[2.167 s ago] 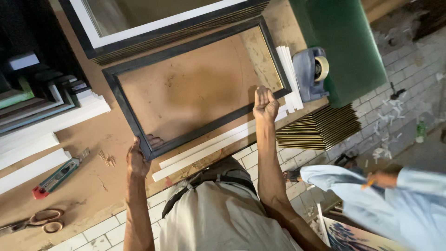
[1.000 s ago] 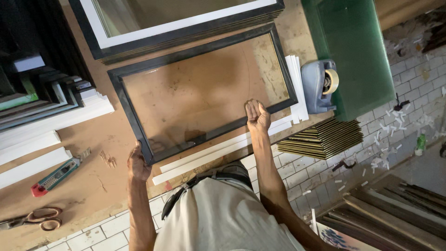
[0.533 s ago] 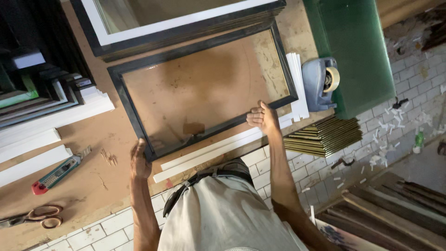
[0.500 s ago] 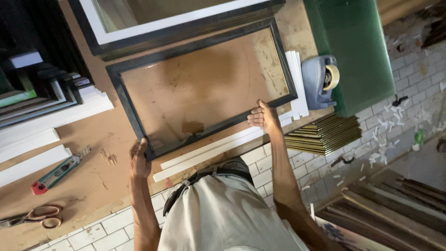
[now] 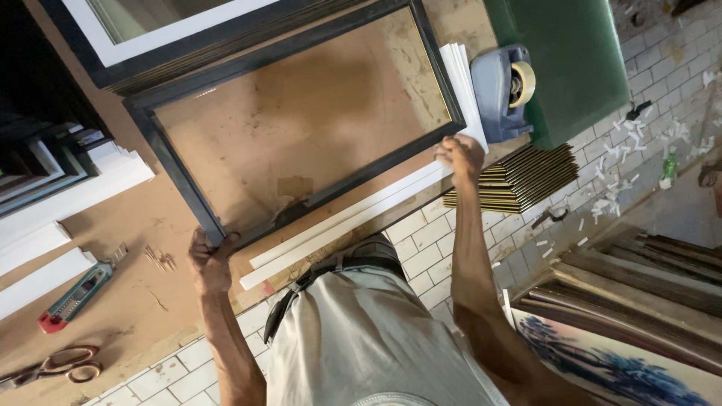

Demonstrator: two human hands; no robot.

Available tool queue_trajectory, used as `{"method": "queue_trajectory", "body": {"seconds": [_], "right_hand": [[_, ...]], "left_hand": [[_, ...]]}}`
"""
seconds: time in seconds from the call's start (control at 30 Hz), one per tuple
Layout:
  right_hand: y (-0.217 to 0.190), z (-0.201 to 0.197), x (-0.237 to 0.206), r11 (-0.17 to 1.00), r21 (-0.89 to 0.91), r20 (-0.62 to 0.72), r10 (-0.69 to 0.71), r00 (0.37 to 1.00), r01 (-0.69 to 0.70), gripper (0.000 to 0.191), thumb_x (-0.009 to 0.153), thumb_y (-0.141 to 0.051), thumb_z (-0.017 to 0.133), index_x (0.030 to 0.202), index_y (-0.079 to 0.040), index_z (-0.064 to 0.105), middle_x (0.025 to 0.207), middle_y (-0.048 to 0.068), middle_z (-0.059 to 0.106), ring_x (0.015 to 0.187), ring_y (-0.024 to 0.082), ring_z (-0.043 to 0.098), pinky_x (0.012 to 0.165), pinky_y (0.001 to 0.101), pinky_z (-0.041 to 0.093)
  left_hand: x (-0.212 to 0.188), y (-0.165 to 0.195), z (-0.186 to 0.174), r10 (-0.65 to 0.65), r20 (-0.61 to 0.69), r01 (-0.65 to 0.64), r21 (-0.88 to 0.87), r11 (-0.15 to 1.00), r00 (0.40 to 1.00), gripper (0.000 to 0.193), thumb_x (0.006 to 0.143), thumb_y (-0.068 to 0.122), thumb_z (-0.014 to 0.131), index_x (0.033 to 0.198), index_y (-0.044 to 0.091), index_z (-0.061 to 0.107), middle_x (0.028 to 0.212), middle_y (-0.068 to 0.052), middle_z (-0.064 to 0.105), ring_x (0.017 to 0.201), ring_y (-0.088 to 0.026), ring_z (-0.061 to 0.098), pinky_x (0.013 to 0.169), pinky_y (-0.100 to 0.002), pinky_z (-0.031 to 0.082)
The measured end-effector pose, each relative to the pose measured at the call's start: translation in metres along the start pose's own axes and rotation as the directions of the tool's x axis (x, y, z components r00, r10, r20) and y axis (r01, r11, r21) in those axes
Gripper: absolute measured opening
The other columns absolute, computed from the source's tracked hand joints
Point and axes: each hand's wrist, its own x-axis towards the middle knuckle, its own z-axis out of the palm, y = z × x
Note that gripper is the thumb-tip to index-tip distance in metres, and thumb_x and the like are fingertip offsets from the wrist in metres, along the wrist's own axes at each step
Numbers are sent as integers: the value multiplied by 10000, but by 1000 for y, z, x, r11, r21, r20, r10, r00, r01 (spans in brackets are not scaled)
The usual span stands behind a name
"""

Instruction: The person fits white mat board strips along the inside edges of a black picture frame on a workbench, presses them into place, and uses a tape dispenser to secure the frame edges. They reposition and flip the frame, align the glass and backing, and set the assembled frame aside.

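A large dark picture frame (image 5: 173, 162) with a clear pane lies flat on the brown workbench (image 5: 143, 301). My left hand (image 5: 210, 259) grips its near left corner. My right hand (image 5: 460, 154) holds the near right corner, fingers curled over the frame's edge. Long white moulding strips (image 5: 338, 225) lie along the bench's front edge just under the frame, between my two hands.
A second frame with a white mat (image 5: 135, 45) lies beyond. A grey tape dispenser (image 5: 500, 90) and green cabinet (image 5: 571, 60) stand at right. A utility knife (image 5: 71, 297), scissors (image 5: 56, 366) and white mouldings (image 5: 45, 256) lie at left. Stacked frame strips (image 5: 519, 180) sit under the bench edge; framed pictures (image 5: 624, 331) lean lower right.
My right hand slid along the frame's near edge to its right corner. The view shifted slightly; the frame itself stays flat on the bench, left hand unmoved on its corner.
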Motion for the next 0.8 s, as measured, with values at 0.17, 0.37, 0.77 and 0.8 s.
{"method": "queue_trajectory", "body": {"seconds": [0.17, 0.37, 0.77, 0.8], "right_hand": [[-13, -1, 28, 559, -578, 114, -666, 737, 595, 525, 682, -105, 876, 1161, -7, 685, 867, 166, 751, 685, 212, 701, 611, 363, 596], [-23, 7, 39, 795, -453, 246, -324, 914, 404, 575, 757, -94, 865, 1309, -69, 710, 892, 106, 726, 687, 134, 630, 614, 281, 539], [-39, 3, 15, 996, 90, 255, -26, 967, 2, 446, 889, 30, 689, 1333, 60, 649, 1226, 152, 686, 1094, 260, 694, 976, 480, 600], [-37, 3, 15, 994, 108, 274, -6, 962, -24, 465, 889, 38, 670, 1354, 44, 643, 1222, 138, 686, 1114, 249, 683, 996, 502, 583]], "left_hand": [[7, 0, -6, 7, 28, -3, -115, 993, 1000, 396, 874, -135, 701, 1236, 6, 629, 1084, -125, 763, 900, -163, 673, 855, -285, 548], [2, 1, -6, 27, 7, -27, 239, 971, 1000, 649, 759, -97, 823, 1326, 33, 535, 1117, -79, 678, 998, -189, 661, 865, -352, 595], [-7, 41, -7, 64, 30, -65, 17, 998, 997, 652, 875, -36, 723, 1478, 26, 483, 1152, -124, 716, 1080, -196, 672, 942, -334, 554], [-10, 42, -7, 88, 44, -88, 1, 996, 995, 676, 853, -27, 736, 1472, 32, 470, 1140, -123, 717, 1074, -198, 673, 943, -341, 557]]}}
